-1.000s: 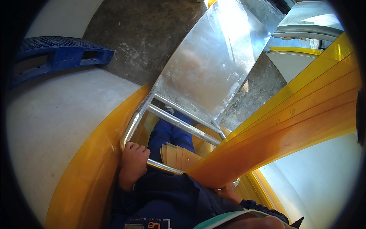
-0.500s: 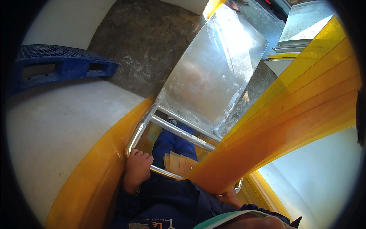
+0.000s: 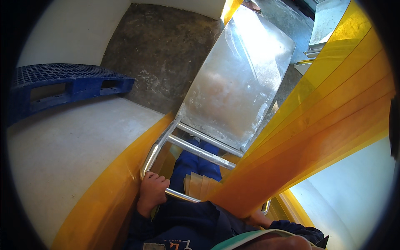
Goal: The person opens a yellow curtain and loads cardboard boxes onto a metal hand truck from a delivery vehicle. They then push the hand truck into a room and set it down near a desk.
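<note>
My left hand point(image 3: 153, 189) is closed around the left bend of a metal platform trolley's tubular handle point(image 3: 183, 195). The flat, scuffed silver deck point(image 3: 221, 91) stretches ahead, bright with glare at its far end. Yellow-orange translucent plastic curtain strips point(image 3: 308, 133) hang fanned out across the right side and cover part of the handle. Behind their lower edge, my right hand point(image 3: 259, 219) shows only in part, close to the right bend of the handle; its fingers are hidden. Another yellow curtain strip point(image 3: 104, 187) runs down along the left side, beside my left hand.
On the left, a blue plastic pallet point(image 3: 83, 89) stands against a pale wall point(image 3: 71, 33). Dark stained concrete floor point(image 3: 154, 54) lies beyond it. At the far right are metal sheets or panels point(image 3: 327, 21). A person's foot point(image 3: 252, 6) shows beyond the deck's far end.
The pallet, trolley and floor sit slightly lower in view. The right curtain strips have shifted and now hide the fingers of my right hand. My left hand keeps its hold on the handle.
</note>
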A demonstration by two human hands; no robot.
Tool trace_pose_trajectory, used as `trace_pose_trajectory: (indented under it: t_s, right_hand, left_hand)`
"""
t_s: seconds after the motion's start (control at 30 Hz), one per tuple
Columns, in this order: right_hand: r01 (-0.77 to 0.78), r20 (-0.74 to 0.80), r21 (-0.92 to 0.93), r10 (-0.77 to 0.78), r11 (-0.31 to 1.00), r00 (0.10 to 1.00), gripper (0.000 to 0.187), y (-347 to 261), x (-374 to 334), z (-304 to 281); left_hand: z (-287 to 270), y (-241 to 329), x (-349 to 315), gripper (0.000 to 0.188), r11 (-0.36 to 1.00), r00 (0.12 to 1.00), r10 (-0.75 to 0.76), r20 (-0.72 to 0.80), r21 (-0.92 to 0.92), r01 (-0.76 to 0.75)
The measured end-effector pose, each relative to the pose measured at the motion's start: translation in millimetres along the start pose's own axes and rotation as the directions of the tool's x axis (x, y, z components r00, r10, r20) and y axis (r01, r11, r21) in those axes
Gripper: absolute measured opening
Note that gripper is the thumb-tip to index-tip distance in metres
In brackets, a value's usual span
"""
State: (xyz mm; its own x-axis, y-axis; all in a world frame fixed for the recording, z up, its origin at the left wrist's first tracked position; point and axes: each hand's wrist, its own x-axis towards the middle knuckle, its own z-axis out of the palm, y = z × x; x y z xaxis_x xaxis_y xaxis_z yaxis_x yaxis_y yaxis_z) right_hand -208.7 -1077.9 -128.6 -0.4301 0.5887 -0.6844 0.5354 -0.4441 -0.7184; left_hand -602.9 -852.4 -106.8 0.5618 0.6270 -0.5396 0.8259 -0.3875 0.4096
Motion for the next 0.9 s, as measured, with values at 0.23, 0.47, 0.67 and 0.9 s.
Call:
trace_pose_trajectory:
  t_s: [0.23, 0.47, 0.67, 0.9]
  right_hand:
    - [-0.030, 0.018, 0.053, 0.029, 0.998, 0.999, 0.029, 13.3, 2.3, -5.5]
    - [-0.051, 0.014, 0.061, 0.050, 0.997, 0.999, 0.029, 14.7, 1.0, -12.1]
    - [-0.071, -0.005, 0.046, 0.071, 0.996, 0.997, 0.028, 15.6, -4.6, -1.5]
    - [-0.110, -0.041, 0.005, 0.110, 0.994, 0.993, 0.028, 17.3, -10.6, 9.9]
  left_hand:
    - [6.4, -6.8, 3.5, 0.016, 0.998, 0.999, 0.045, -0.012, 0.054, -0.044]
    - [-0.4, -10.1, 8.1, 0.015, 0.993, 0.996, 0.088, -0.016, 0.081, -0.086]
    - [-1.1, -11.8, 15.1, 0.011, 0.990, 0.991, 0.115, -0.062, 0.087, -0.110]
    - [-0.2, -13.5, 16.4, 0.011, 0.988, 0.988, 0.136, -0.076, 0.077, -0.131]
